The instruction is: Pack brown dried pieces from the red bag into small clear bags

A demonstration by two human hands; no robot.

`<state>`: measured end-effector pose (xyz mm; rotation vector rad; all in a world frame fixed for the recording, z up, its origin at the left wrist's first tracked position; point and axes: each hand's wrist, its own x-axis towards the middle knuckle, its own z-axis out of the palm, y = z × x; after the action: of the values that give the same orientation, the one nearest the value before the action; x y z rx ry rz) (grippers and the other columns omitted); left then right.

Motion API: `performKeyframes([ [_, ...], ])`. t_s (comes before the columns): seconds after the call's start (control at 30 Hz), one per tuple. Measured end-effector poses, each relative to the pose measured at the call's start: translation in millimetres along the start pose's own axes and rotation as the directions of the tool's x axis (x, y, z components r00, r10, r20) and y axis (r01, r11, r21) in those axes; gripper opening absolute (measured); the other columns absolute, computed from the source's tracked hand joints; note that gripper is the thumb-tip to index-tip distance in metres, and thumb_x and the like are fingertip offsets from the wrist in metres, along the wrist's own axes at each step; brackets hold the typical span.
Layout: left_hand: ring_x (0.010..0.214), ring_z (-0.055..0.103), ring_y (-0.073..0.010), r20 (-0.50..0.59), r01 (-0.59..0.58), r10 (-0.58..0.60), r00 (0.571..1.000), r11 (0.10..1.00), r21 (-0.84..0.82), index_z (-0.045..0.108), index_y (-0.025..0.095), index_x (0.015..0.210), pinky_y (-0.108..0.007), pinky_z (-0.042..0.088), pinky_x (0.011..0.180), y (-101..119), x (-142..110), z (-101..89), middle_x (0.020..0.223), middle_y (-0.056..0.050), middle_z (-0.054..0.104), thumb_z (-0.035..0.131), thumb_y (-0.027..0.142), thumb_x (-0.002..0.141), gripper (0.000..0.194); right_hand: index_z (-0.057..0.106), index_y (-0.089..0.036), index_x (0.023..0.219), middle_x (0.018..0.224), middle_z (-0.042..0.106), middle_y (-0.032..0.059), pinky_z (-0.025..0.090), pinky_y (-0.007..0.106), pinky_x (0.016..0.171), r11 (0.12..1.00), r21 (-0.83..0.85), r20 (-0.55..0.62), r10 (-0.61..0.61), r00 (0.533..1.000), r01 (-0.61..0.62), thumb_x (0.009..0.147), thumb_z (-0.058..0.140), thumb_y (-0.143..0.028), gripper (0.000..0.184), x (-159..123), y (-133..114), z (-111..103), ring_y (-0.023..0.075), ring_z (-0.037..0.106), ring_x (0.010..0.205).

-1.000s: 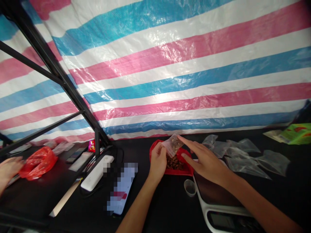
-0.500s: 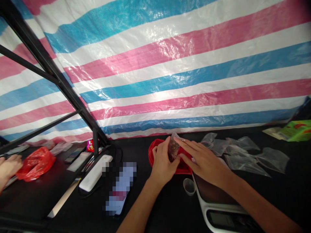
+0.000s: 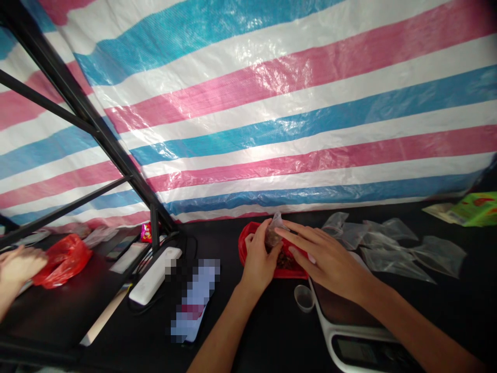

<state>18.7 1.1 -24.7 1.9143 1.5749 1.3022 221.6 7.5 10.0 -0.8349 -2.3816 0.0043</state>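
My left hand [image 3: 258,260] pinches a small clear bag [image 3: 274,234] between thumb and fingers, over the red bag [image 3: 246,239] near the back edge of the bench [image 3: 267,342]. Brown bits [image 3: 286,262] show inside the red bag. My right hand [image 3: 332,261] has its fingers spread, the tips at the clear bag; I cannot tell how firmly they touch. Under my right forearm lies the scale [image 3: 337,308], a small cup [image 3: 304,299] just beside it. More clear bags [image 3: 392,254] lie toward the back edge, right of my hands.

Clear bag [image 3: 274,234] partly hidden
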Motion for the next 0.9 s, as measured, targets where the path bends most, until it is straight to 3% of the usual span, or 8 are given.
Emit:
performKeyframes([
  [0.2, 0.127, 0.062, -0.0287, 0.015, -0.051, 0.052, 0.999, 0.998, -0.03, 0.052, 0.031, 0.147, -0.05, 0.04, 0.114, -2.4, 1.5, 0.6, 0.144, -0.006, 0.065, 0.073, 0.026, 0.093, 0.059, 0.048, -0.035, 0.157, 0.16, 0.053, 0.0042, 0.05, 0.05, 0.114, 1.0, -0.002, -0.018, -0.014, 1.0, 0.014, 0.104, 0.049, -0.018, 0.055, -2.5, 1.9, 1.3, 0.0254, 0.059, 0.139],
  [0.4, 0.137, 0.056, -0.0305, 0.039, -0.11, 0.112, 0.993, 0.992, -0.059, 0.045, 0.031, 0.154, -0.05, 0.04, 0.117, -0.7, -1.6, 0.0, 0.154, -0.009, 0.056, 0.077, 0.032, 0.089, 0.072, 0.054, -0.032, 0.153, 0.153, 0.061, 0.006, 0.053, 0.048, 0.112, 1.0, 0.016, -0.095, 0.015, 0.995, -0.013, 0.102, 0.05, -0.017, 0.053, 0.0, 2.3, -2.0, 0.0267, 0.063, 0.134],
  [0.9, 0.13, 0.056, -0.03, 0.083, -0.109, 0.117, 0.99, 0.99, -0.089, 0.039, 0.03, 0.156, -0.051, 0.043, 0.114, 5.9, -5.2, -6.9, 0.149, -0.01, 0.057, 0.074, 0.026, 0.088, 0.076, 0.059, -0.029, 0.148, 0.149, 0.065, 0.0062, 0.054, 0.047, 0.112, 0.999, 0.042, -0.162, -0.005, 0.987, 0.012, 0.103, 0.05, -0.016, 0.048, 1.4, 4.2, -4.7, 0.025, 0.065, 0.132],
])
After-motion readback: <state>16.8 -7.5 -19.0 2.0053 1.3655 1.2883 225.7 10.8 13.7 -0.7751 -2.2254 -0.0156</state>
